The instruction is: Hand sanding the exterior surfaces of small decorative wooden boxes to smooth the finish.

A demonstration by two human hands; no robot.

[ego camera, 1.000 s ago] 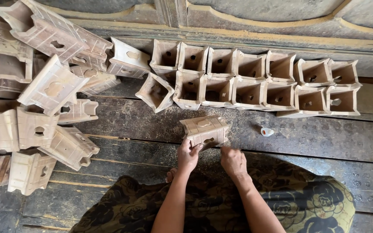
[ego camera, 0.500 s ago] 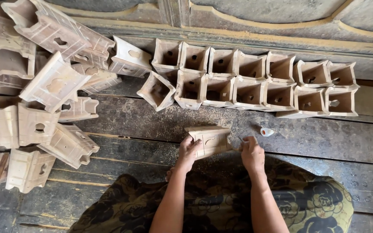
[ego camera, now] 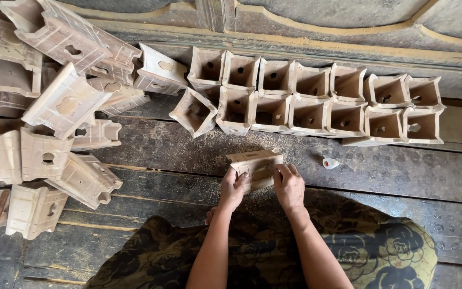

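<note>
Closest to the camera, a dark cloth with a yellow flower pattern (ego camera: 380,251) covers the person's lap, and both bare forearms reach out over it toward the floor of worn dark planks (ego camera: 391,171). Just past the cloth, the left hand (ego camera: 233,188) and the right hand (ego camera: 289,185) grasp one small pale wooden box piece (ego camera: 256,167) between them; the left hand's fingers curl round its left end and the right hand's fingers press on its right end and top face. That piece sits low over the planks, tilted a little, with a shaped cut-out showing on the face turned toward the person. A short way to the right of the right hand, a small white cap-like object (ego camera: 330,162) lies on the planks, apart from everything else. To the left of the left hand, and well apart from it, a loose heap of similar wooden pieces (ego camera: 54,123) lies tumbled at all angles, some flat, some leaning on each other. Beyond the hands, two tidy rows of open square wooden boxes (ego camera: 316,101) stand side by side, touching one another, their hollow insides facing up; one box (ego camera: 194,112) at the left end is tipped askew. Farthest off, a carved wooden frame with faded yellow edging (ego camera: 348,32) runs behind the rows.
</note>
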